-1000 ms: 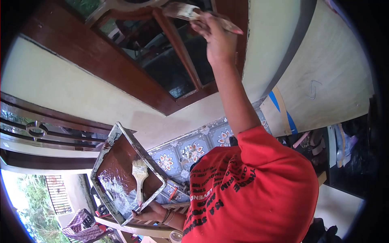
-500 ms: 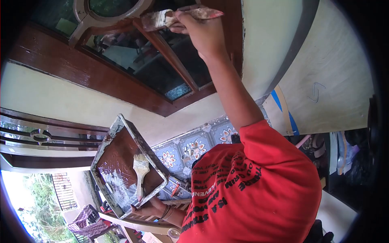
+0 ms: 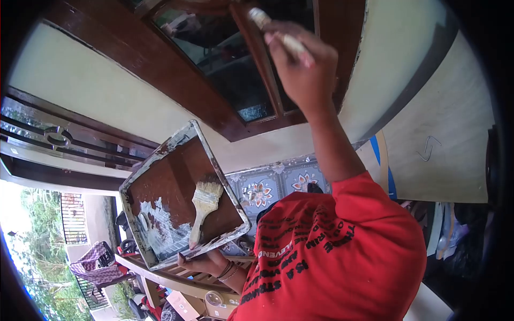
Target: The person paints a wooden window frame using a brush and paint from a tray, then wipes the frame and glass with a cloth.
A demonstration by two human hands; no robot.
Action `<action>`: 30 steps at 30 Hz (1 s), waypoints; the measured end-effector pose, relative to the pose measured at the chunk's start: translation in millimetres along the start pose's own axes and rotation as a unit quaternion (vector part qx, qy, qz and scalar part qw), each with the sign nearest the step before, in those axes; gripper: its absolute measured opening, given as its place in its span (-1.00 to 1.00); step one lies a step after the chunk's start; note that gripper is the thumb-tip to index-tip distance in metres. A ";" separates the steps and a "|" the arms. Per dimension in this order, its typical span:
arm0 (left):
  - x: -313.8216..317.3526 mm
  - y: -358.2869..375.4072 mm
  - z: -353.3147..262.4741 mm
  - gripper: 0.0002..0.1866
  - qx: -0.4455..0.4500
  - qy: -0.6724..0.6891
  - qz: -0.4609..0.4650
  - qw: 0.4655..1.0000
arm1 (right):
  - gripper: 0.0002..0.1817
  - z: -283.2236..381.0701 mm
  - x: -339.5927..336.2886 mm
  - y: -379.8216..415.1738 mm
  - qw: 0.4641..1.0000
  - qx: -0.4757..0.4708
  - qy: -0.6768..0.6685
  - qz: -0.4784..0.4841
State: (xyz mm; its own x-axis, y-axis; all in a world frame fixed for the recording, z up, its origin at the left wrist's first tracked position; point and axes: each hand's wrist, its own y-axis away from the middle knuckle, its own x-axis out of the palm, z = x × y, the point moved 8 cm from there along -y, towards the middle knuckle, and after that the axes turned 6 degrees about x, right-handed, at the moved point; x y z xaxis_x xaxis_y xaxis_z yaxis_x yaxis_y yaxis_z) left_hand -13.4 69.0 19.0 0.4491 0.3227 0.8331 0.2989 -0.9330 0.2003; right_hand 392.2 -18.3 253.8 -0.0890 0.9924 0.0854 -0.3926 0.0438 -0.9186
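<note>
My right hand (image 3: 308,59), raised near the door, is closed around a paintbrush (image 3: 289,43) with a pale, red-tipped handle. The bristle end points toward the brown wooden bar (image 3: 262,59) between the glass panes; motion blur hides whether it touches. Lower down, my left hand (image 3: 206,263) grips the near edge of a paint tray (image 3: 222,170) from below. Brown paint and whitish smears cover the tray's inside. A second, wider paintbrush (image 3: 205,206) lies in it, with its handle end at the rim by my left fingers, which are partly hidden.
The brown door frame (image 3: 160,69) meets a cream wall (image 3: 123,80). Flower-patterned tiles (image 3: 259,192) lie beyond the tray. A wooden bench (image 3: 176,281) and a checked cloth (image 3: 91,262) are at lower left. A pale board (image 3: 433,134) stands at right.
My right hand and its brush have moved down and right in the view, the brush turning to a steeper slant. The tray appears higher and further right, and the whole view has shifted.
</note>
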 end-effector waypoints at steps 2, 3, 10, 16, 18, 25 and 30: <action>-5.5 -8.7 -0.5 -0.75 -0.019 0.043 0.039 0.998 | -0.90 -11.8 12.9 -15.8 0.999 0.036 0.037 0.016; 2.3 -3.2 -0.1 -0.76 -0.002 0.017 0.029 0.999 | -0.91 0.7 20.6 -29.0 0.996 0.030 0.076 0.034; -1.4 -8.7 0.4 -0.75 0.010 -0.003 0.034 0.999 | -0.87 0.2 16.7 -51.9 0.999 0.013 0.030 0.041; -23.3 -27.2 0.0 -0.70 -0.023 0.021 0.068 0.997 | -0.89 -10.4 11.5 -27.3 0.995 -0.013 0.069 0.075; -20.4 -29.5 5.0 -0.69 -0.059 0.069 0.113 0.990 | -0.88 3.8 10.9 -12.7 0.994 -0.082 -0.009 0.076; -28.6 -30.0 -9.1 -0.71 -0.006 -0.011 0.014 1.000 | -0.92 -4.8 -16.0 -29.9 0.996 0.087 -0.023 -0.013; -27.0 -30.5 -4.9 -0.70 -0.027 0.010 0.044 0.999 | -0.90 -26.4 -34.0 -3.1 0.948 0.221 -0.227 0.018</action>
State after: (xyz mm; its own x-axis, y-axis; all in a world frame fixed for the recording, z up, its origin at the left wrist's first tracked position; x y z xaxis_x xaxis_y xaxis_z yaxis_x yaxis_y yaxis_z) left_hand -38.7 87.9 -7.1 0.4539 0.2369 0.8590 0.2137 -0.9648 0.1532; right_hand 420.6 -49.1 243.6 -0.4551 0.8359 0.3070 -0.7186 -0.1411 -0.6810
